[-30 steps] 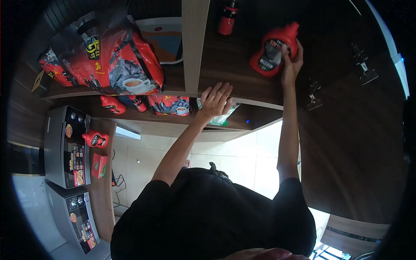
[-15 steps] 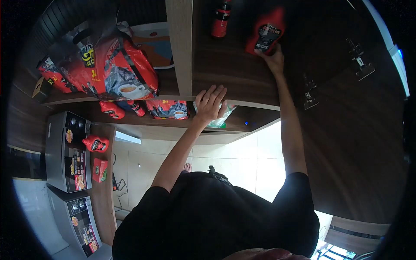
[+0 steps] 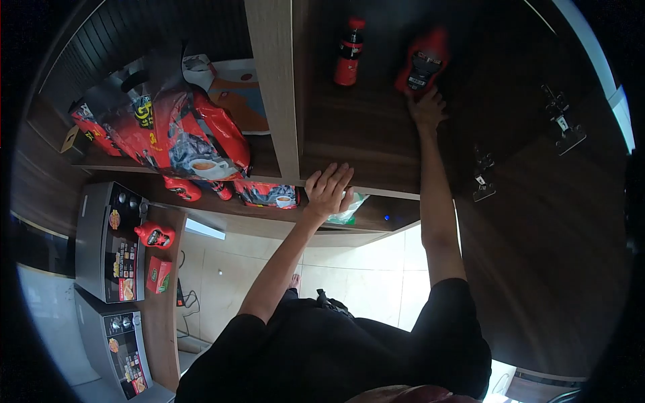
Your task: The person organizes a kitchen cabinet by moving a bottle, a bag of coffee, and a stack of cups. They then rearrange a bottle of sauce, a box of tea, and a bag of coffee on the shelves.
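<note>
In the upper compartment stands a red sauce bottle (image 3: 424, 64) with a dark label and a tapered top. My right hand (image 3: 428, 111) is at its base, fingers spread and apparently touching the bottle's lower edge rather than wrapped round it. A slimmer red bottle (image 3: 348, 54) with a black band stands to its left on the same shelf. My left hand (image 3: 328, 191) rests on the front edge of the shelf (image 3: 379, 190), fingers stretched out and holding nothing. Just below that hand, a white and green package (image 3: 349, 209) shows partly on the lower shelf.
Left of the upright divider (image 3: 274, 74) is a large red coffee bag (image 3: 195, 134). Red bottles and another coffee bag (image 3: 269, 195) sit below. Two toaster ovens (image 3: 111, 242), a red bottle (image 3: 156, 235) and a red box (image 3: 158, 274) stand at left. Metal hinges (image 3: 563, 127) mark the door.
My right hand's fingers have loosened from the sauce bottle and spread at its base. The view has tilted, so the shelves appear lower. My left hand stays on the shelf edge.
</note>
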The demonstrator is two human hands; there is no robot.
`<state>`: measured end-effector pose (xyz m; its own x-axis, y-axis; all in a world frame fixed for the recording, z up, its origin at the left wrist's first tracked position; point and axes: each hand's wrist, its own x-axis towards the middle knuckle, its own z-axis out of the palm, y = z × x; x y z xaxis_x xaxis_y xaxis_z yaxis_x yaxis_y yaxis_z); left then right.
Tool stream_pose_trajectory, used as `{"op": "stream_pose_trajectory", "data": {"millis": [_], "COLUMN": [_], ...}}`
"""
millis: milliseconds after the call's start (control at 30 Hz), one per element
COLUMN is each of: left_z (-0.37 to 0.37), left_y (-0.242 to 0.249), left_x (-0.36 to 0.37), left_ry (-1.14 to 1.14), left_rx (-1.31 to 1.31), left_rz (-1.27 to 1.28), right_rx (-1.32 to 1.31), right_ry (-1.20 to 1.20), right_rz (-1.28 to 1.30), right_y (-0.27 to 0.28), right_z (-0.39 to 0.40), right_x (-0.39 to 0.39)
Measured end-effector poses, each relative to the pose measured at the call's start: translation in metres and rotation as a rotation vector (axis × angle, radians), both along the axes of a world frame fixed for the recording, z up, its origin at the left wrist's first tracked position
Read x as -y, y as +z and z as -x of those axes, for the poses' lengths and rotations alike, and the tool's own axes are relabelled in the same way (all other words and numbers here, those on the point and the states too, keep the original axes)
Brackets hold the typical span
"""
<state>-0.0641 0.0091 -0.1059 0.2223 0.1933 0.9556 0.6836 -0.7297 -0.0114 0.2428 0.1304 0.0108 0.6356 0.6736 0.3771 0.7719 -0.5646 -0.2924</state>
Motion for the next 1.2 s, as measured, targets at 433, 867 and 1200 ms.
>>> {"op": "stream_pose_trajectory", "data": {"millis": [433, 867, 1200], "left_z": [0.006, 0.016, 0.016], "left_y": [0.017, 0.031, 0.029], "left_x": [0.012, 0.026, 0.023], "left_ry": [-0.098, -0.192, -0.220], "left_rx": [-0.011, -0.028, -0.023], "left_rz": [0.166, 0.280, 0.279], "right_rx": [0.223, -0.379, -0.494], "right_ry": [0.383, 0.443, 0.520], "right_rz": [0.070, -0.712, -0.254], "right_y": [-0.049, -0.189, -0.239], "right_z": [-0.004, 0.168, 0.146], "right_x": [0.051, 0.260, 0.205]}}
